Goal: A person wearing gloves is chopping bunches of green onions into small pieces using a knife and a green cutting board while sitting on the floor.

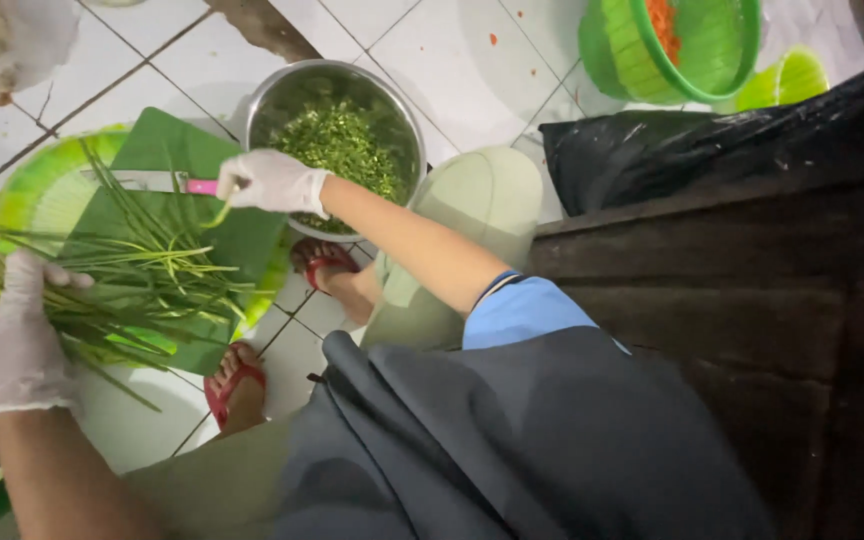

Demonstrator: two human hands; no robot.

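My left hand [14, 335], in a thin white glove, grips a bundle of long green stalks [142, 275] that lies across a green cutting board [242, 240]. My right hand [272, 182], also gloved, is closed around the pink handle of a knife [167, 182] and pinches a small green stalk piece. The knife's blade lies flat over the board's far end. Just right of that hand stands a metal bowl [407, 120] full of chopped greens [342, 145].
The board rests on a green and yellow basin [37, 190] on a white tiled floor. A green basket [712, 50] with orange shreds stands at the far right, beside a black plastic bag [672, 150] and a dark wooden step [752, 300]. My feet wear red sandals [237, 385].
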